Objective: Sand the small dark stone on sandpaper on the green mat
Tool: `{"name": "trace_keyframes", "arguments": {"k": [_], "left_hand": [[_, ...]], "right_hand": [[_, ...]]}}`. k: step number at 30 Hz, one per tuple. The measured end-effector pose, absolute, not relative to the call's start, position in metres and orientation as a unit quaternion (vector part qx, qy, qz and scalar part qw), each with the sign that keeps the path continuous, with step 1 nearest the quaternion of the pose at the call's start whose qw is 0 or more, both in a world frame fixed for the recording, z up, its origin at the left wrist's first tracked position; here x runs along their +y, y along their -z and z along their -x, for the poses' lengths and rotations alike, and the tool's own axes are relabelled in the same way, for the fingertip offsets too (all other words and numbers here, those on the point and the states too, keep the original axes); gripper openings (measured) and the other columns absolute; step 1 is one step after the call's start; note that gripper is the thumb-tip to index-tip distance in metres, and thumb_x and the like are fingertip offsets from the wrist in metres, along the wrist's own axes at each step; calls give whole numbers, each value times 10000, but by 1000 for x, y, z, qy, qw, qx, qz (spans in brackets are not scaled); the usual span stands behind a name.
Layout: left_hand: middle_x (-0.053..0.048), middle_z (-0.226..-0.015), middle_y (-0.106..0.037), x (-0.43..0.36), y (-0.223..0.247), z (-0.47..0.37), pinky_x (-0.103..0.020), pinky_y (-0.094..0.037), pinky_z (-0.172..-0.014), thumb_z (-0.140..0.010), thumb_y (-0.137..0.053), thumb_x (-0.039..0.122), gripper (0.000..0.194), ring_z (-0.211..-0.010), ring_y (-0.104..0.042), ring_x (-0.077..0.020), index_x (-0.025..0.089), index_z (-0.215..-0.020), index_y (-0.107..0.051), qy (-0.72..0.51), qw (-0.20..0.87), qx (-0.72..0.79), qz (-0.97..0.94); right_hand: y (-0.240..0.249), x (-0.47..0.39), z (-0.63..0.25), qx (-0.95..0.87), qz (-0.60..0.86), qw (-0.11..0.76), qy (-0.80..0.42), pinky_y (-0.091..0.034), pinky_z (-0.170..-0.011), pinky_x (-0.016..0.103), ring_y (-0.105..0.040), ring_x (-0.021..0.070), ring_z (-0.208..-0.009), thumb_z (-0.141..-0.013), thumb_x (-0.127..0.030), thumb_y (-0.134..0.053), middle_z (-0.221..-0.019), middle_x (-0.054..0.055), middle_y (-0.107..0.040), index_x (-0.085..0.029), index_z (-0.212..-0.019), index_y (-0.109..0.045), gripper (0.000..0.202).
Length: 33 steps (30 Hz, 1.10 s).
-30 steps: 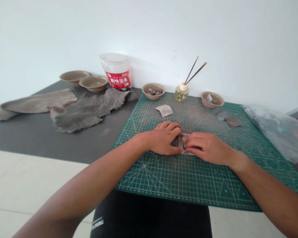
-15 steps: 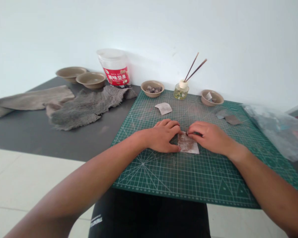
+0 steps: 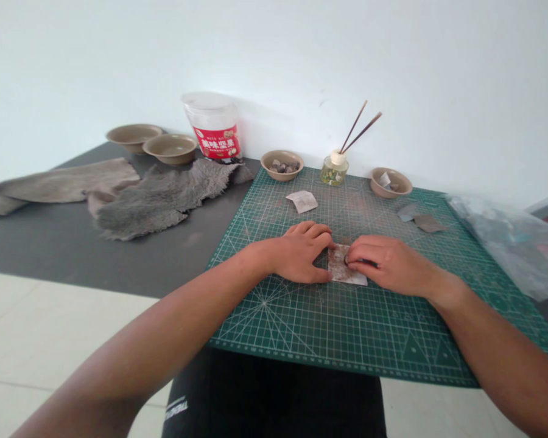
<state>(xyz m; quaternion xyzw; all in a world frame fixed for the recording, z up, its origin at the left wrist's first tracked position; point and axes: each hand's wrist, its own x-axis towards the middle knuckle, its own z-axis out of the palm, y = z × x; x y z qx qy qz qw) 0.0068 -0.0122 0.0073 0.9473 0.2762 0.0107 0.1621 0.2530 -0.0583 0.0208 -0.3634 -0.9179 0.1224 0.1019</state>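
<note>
A small pale square sheet (image 3: 341, 273) with brown smears lies flat on the green cutting mat (image 3: 329, 328). My left hand (image 3: 301, 260) presses its left edge with thumb and fingertips. My right hand (image 3: 386, 266) rests on the sheet's right part, its fingertips pinched around something small and dark that I cannot make out. Both hands lie low on the mat, close together.
Along the wall stand a bowl of small stones (image 3: 282, 164), a reed diffuser bottle (image 3: 333, 170) and another bowl (image 3: 390, 182). A folded pale sheet (image 3: 302, 201) and grey scraps (image 3: 419, 217) lie on the mat. Grey fur pieces (image 3: 155, 198), two empty bowls (image 3: 170, 148), a red-labelled tub (image 3: 215, 130) sit left; a plastic bag (image 3: 506, 240) right.
My right hand slid right and up off the sheet, uncovering most of it, then came back down a little onto its right part. My left hand stayed on the left edge.
</note>
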Motion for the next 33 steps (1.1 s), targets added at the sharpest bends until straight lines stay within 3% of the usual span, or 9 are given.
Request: {"name": "trace_keyframes", "arguments": {"k": [7, 13, 19, 26, 30, 33], "left_hand": [[-108, -1565, -309, -12, -7, -8, -497, -227, -1178, -869, -554, 631, 660, -1462, -210, -339, 232, -1384, -448, -11, 167, 279, -945], [-104, -1564, -313, -14, -9, -8, -486, -225, -1181, -867, -554, 629, 656, -1459, -213, -339, 228, -1377, -457, -8, 165, 280, -946], [-107, -1559, -310, -14, -9, -8, -509, -235, -1172, -878, -551, 602, 647, -1454, -220, -344, 231, -1396, -436, -8, 171, 282, -944], [-115, -1569, -302, -14, -8, -9, -514, -228, -1178, -873, -541, 620, 658, -1465, -199, -347, 222, -1389, -446, -3, 171, 284, -944], [-109, -1565, -309, -15, -8, -9, -506, -235, -1176, -869, -548, 614, 651, -1461, -212, -337, 231, -1386, -450, -8, 165, 288, -943], [-105, -1578, -292, -15, -9, -9, -513, -232, -1178, -866, -548, 618, 653, -1471, -190, -340, 236, -1387, -449, -5, 166, 289, -943]], "right_hand": [[-17, -57, -246, -914, 377, 132, -73, -505, -853, 372, -643, 218, -961, -981, -229, -524, -1030, 69, -703, -214, -972, -696, 173], [-23, -65, -249, -923, 336, 97, -160, -500, -760, 307, -640, 167, -847, -971, -264, -567, -945, 27, -686, -229, -925, -683, 130], [-14, -67, -242, -893, 410, 151, -109, -500, -859, 345, -640, 199, -952, -970, -215, -551, -1017, 47, -686, -223, -960, -678, 128], [-16, -67, -246, -915, 350, 125, -155, -515, -831, 319, -659, 180, -926, -978, -251, -550, -1020, 29, -702, -238, -962, -684, 136], [-14, -62, -247, -895, 407, 155, -93, -516, -854, 356, -661, 208, -962, -981, -218, -514, -1059, 57, -703, -229, -982, -689, 175], [-17, -60, -251, -899, 397, 133, -129, -524, -815, 336, -672, 192, -895, -954, -212, -553, -996, 38, -708, -236, -952, -689, 139]]}}
